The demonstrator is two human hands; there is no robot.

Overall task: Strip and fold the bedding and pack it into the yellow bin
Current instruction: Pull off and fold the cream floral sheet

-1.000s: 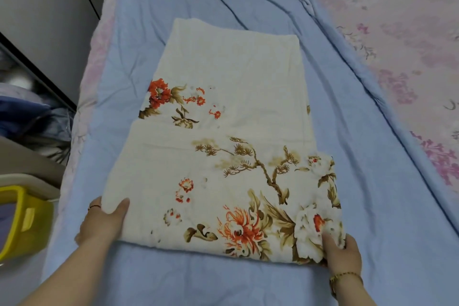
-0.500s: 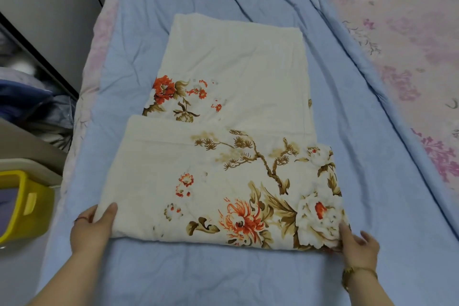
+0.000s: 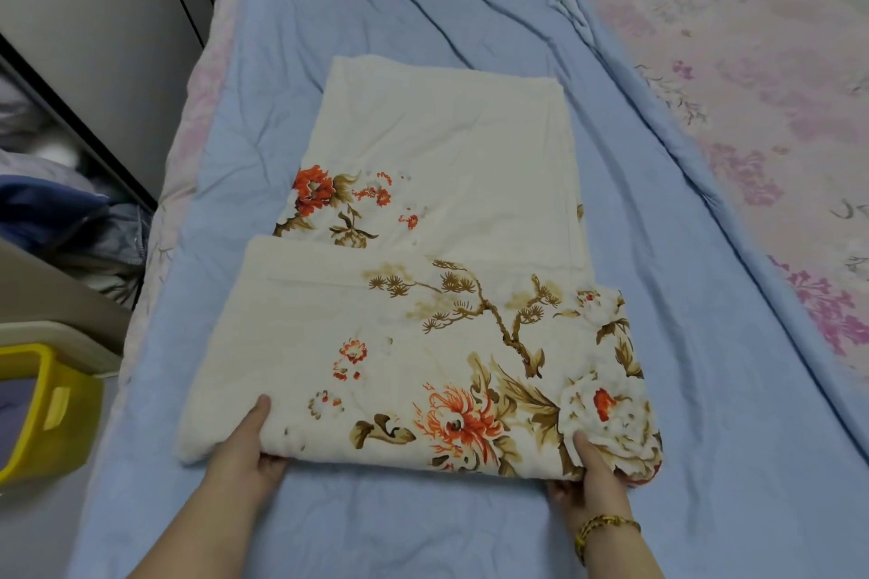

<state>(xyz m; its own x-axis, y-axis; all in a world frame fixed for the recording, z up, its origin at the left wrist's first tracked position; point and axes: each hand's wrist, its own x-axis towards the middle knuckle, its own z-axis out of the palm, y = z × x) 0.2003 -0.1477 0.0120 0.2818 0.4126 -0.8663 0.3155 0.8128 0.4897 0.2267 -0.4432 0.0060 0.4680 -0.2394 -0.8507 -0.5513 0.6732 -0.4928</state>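
A cream quilt with orange and brown flowers [image 3: 437, 277] lies folded on the blue bed sheet [image 3: 705, 367], its near part doubled over into a thick fold. My left hand [image 3: 244, 451] grips the near folded edge toward the left, thumb on top, fingers underneath. My right hand [image 3: 590, 480] grips the same edge toward the right corner, thumb on the white flower print. The yellow bin [image 3: 51, 409] stands on the floor at the left edge of the view, partly cut off.
A pink floral cover [image 3: 752, 108] lies along the right side of the bed. Grey cabinet doors [image 3: 94, 38] stand at the left, with piled dark clothes [image 3: 61, 221] and a beige surface [image 3: 51, 310] beside the bin.
Both hands have slid inward along the near edge and now clasp it with fingers under the fold. The view has shifted slightly nearer.
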